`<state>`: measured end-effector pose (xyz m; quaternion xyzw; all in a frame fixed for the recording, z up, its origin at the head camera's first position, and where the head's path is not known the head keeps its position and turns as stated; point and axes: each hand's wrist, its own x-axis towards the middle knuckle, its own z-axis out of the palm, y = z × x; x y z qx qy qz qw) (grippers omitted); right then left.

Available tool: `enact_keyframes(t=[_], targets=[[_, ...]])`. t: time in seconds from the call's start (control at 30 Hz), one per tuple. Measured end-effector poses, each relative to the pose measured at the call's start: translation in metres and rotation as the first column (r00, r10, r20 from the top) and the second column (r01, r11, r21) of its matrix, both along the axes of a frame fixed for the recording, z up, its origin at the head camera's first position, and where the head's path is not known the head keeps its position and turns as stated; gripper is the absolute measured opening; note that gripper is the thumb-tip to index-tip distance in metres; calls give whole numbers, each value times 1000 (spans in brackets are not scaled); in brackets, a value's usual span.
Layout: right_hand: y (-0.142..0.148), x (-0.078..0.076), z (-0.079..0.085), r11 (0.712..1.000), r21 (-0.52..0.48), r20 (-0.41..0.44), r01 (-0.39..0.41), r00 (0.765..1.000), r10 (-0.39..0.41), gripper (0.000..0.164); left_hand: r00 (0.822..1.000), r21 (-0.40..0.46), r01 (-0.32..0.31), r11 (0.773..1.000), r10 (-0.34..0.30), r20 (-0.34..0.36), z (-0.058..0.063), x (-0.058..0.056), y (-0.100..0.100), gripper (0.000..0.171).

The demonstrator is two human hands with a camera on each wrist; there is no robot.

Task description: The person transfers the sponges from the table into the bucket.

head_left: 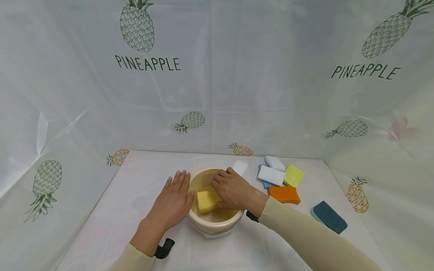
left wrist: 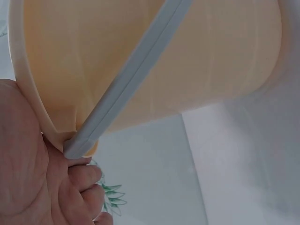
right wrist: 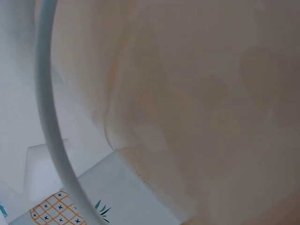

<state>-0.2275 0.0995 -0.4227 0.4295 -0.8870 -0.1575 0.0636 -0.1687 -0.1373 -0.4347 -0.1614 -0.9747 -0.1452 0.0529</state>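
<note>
A cream bucket (head_left: 217, 227) with a grey handle (left wrist: 129, 79) stands on the table. My left hand (head_left: 174, 199) lies along its left side, fingers straight and extended, the thumb at the rim; the left wrist view has that palm right against the rim by the handle's end. Over the right rim, my right hand (head_left: 234, 190) reaches into the bucket. Its curled fingers and thumb hold a yellow sponge (head_left: 206, 201), partly hidden by the hand. In the right wrist view, the bucket wall (right wrist: 187, 93) fills most of the picture and hides the fingers.
Right of the bucket lie white sponges (head_left: 271, 175), a yellow-green sponge (head_left: 294, 175), an orange sponge (head_left: 284, 194) and a blue piece partly underneath. A dark teal sponge (head_left: 329, 217) lies farther right. A white piece (head_left: 240, 167) sits behind the bucket. Pineapple-print sheeting (head_left: 254, 94) surrounds the table.
</note>
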Motion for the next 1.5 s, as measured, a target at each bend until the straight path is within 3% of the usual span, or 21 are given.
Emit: enact_keyframes(t=[0.43, 0.73, 1.07, 1.33, 1.5], targets=[[3, -1, -1, 993, -117, -2, -5, 1000, 4, 42, 1000, 5, 7, 1000, -6, -26, -3, 6, -6, 65], [18, 4, 7, 952, -306, -92, 7, 995, -37, 35, 999, -6, 5, 1000, -6, -43, -3, 6, -4, 65], [82, 6, 20, 897, -441, -229, 28, 963, -143, 34, 999, 14, 2, 1000, -1, -33, -2, 7, -2, 65], [140, 7, 19, 886, -463, -292, 36, 937, -191, 40, 1000, 20, 0, 1000, 0, -13, -2, 7, -3, 64], [175, 9, 12, 895, -437, -295, 91, 925, -238, 47, 1000, 25, 9, 1000, -9, -2, -2, 6, -3, 64]])
